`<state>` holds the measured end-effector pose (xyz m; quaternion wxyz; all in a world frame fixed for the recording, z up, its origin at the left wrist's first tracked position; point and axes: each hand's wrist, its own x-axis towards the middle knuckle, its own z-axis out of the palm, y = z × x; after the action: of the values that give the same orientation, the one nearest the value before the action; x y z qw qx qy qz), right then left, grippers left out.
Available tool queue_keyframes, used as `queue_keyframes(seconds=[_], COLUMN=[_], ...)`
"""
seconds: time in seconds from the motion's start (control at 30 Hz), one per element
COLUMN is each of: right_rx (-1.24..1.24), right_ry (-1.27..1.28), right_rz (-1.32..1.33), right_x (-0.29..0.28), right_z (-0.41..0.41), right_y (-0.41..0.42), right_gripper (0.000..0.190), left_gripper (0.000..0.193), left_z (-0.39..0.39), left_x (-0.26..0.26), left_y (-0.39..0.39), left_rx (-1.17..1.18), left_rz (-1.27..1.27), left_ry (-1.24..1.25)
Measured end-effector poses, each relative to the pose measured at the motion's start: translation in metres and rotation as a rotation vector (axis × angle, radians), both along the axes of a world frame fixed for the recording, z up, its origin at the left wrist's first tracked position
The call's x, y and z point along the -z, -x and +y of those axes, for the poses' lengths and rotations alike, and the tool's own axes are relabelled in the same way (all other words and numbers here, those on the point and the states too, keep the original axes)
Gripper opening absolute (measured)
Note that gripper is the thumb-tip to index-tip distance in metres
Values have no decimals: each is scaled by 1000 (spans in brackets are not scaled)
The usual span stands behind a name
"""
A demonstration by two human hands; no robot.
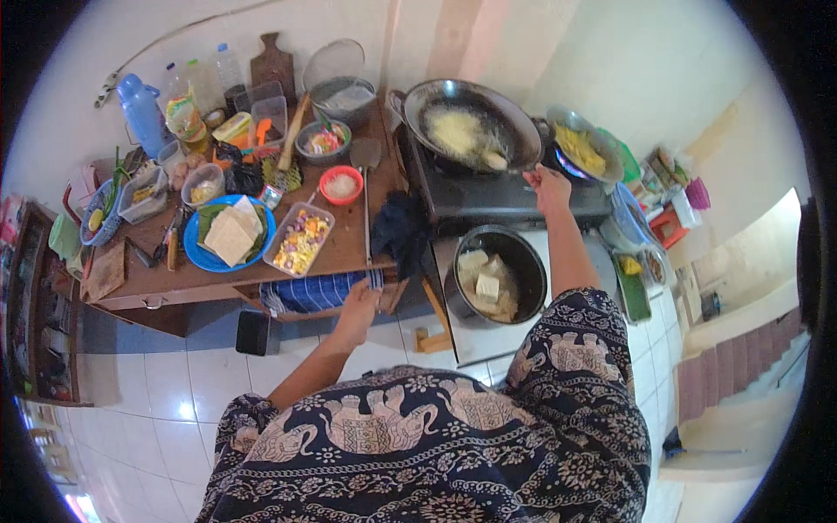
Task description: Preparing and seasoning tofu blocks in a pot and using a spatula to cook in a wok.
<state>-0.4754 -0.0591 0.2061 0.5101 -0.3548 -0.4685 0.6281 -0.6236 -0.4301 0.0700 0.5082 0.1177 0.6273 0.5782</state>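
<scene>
A large dark wok [516, 111] stands on a black gas stove, with pale food [454, 131] bubbling in it. My right hand [548, 186] is at the wok's near right edge, its fingers bent; whether it grips the handle there cannot be made out. My left hand [361, 302] is low at the table's front edge, beside a blue striped cloth [307, 294] in the open drawer; its hold on the cloth is unclear. Below the stove, a deep black pot [536, 268] holds white tofu blocks [488, 287] in cloudy liquid. A smaller pan [613, 163] with yellow food sits over a blue flame.
The wooden table [163, 287] bears a blue plate [189, 242], a plastic container of chopped vegetables [302, 238], a red bowl [341, 185], a metal spatula [366, 153] and a dark cloth [400, 229]. Containers and a green tray [631, 291] lie right of the stove.
</scene>
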Motion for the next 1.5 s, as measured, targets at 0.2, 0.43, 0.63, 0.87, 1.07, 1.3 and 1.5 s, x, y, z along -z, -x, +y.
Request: queue_keyframes(seconds=[0.2,0.43,0.63,0.87,1.07,1.3,1.5], right_rx=[-260,-104,-92,-504,-264,-274,-360], right_ry=[-251,-430,-251,-669,-675,-573,-639], right_rz=[-916,-1489,-1462,-1568,-1773,-1870,-1975], right_x=[54,204,192,145,109,163,164], right_z=[-76,-70,-78,-69,-70,-98,-72], right_y=[-35,-24,5,-31,-92,-91,-79], right_gripper=[7,24,27,30,19,16,22], left_gripper=[52,53,53,44,45,49,52], left_z=[-11,-13,-25,-22,-6,16,12], left_x=[15,21,31,24,42,54,58], left_y=[0,-24,-27,-16,-19,-47,-51], left_rx=[-45,-93,-47,-102,-61,80,40], left_rz=[43,91,90,72,-23,2,-30], left_ry=[43,50,89,126,76,62,51])
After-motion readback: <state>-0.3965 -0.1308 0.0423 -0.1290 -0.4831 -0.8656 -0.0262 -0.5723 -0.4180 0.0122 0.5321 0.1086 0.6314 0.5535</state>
